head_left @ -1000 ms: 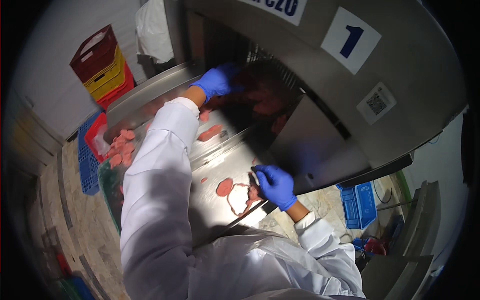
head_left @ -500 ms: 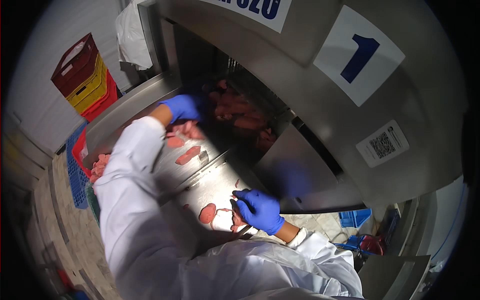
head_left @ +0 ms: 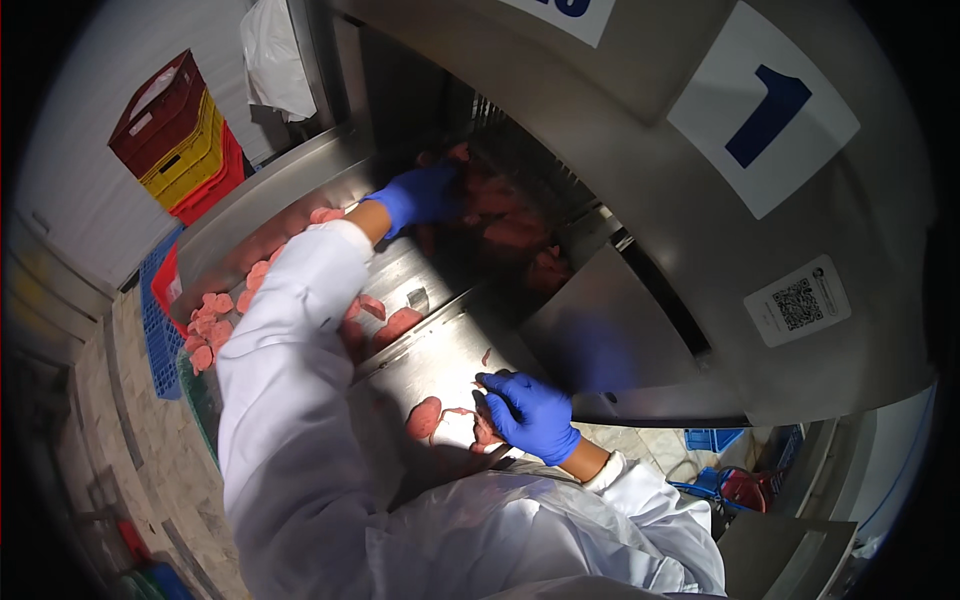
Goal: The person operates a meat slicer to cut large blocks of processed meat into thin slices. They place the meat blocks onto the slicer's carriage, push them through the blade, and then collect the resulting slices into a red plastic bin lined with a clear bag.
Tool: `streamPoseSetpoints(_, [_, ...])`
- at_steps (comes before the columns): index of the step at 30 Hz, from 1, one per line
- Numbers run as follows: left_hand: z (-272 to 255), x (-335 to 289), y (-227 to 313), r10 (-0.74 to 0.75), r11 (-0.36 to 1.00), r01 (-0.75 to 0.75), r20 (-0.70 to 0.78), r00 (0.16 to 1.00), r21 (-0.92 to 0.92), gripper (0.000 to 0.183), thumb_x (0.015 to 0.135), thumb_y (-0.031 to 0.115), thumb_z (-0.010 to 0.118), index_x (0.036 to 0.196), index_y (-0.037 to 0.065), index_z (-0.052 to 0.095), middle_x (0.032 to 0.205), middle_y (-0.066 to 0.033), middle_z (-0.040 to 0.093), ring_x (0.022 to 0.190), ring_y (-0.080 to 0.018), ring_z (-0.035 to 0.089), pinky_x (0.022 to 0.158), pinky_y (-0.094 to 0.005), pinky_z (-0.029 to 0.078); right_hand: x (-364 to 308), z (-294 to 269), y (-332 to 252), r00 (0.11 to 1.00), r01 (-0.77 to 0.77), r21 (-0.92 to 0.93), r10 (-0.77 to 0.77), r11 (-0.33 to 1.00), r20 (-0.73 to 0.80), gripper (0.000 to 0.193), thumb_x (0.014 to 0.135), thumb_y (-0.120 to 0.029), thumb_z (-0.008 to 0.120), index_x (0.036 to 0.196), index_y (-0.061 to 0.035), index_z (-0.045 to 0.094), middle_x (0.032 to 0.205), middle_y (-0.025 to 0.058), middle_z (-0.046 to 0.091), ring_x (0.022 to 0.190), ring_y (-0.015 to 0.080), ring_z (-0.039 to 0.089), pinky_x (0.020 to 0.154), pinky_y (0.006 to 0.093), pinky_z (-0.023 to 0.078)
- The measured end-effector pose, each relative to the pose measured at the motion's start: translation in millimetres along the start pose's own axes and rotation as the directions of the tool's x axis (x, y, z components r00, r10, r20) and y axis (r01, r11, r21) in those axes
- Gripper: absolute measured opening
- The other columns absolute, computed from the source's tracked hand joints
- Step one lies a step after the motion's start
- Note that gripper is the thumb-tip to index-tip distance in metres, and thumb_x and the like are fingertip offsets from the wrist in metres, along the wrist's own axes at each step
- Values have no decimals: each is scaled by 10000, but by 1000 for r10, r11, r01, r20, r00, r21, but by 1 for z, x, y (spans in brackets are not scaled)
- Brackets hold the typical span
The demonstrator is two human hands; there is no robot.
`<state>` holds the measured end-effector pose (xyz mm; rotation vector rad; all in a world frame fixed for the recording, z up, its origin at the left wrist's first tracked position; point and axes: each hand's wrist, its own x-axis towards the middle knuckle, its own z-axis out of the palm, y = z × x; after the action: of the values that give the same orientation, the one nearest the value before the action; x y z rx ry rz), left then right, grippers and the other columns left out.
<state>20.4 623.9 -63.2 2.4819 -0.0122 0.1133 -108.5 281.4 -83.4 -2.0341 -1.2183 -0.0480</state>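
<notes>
My left hand [head_left: 418, 195], in a blue glove, reaches into the dark opening of the steel machine beside a heap of pink meat pieces [head_left: 515, 230]. Its fingers are lost in shadow. My right hand [head_left: 532, 415], also gloved in blue, is closed low over the near steel surface [head_left: 455, 350], thumb and fingers drawn together; what they hold, if anything, is too small to make out. Next to it lie a rounded piece of pink meat [head_left: 424, 417] and ragged meat scraps [head_left: 484, 432]. Further meat pieces [head_left: 398, 325] rest on the tray between my arms.
More meat pieces [head_left: 208, 325] gather at the tray's left end. Stacked crates [head_left: 175, 135] stand at the far left, near a hanging white bag [head_left: 278, 60]. The machine's steel cover [head_left: 640, 170] overhangs the right side. Blue crates [head_left: 712, 440] sit on the floor beyond.
My left hand has moved right and deeper into the opening, away from the pieces it was over. Pink pieces now lie spread farther left along the tray. My right hand stays nearly in place.
</notes>
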Motion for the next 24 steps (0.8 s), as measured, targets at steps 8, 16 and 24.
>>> streamPoseSetpoints(8, [-25, -37, 22, 293, 912, -306, 88, 952, 273, 395, 815, 386, 665, 1137, 158, 666, 1052, -111, 667, 954, -299, 629, 803, -404, 502, 3, 1, -5, 999, -19, 5, 18, 1000, 46, 240, 793, -61, 653, 1024, -95, 707, 781, 98, 654, 607, 224, 636, 565, 304, 508])
streamPoseSetpoints(16, [36, -2, 13, 594, 696, -502, -18, 804, 513, 347, 874, 246, 562, 1185, 109, 630, 1318, -185, 509, 1202, -375, 492, 983, -426, 436, 1, 3, 0, 1000, -26, 27, 26, 999, 11, 229, 800, -57, 647, 1020, -83, 705, 790, 104, 662, 629, 226, 650, 585, 304, 516])
streamPoseSetpoints(24, [-41, -7, 33, -186, 845, -80, 431, 883, 529, 301, 823, 210, 603, 1102, 105, 648, 1171, -197, 600, 1052, -365, 594, 879, -445, 494, 2, 1, -3, 999, -41, -3, 41, 999, 2, 219, 800, -88, 650, 1012, -88, 705, 784, 106, 658, 623, 237, 644, 576, 313, 513])
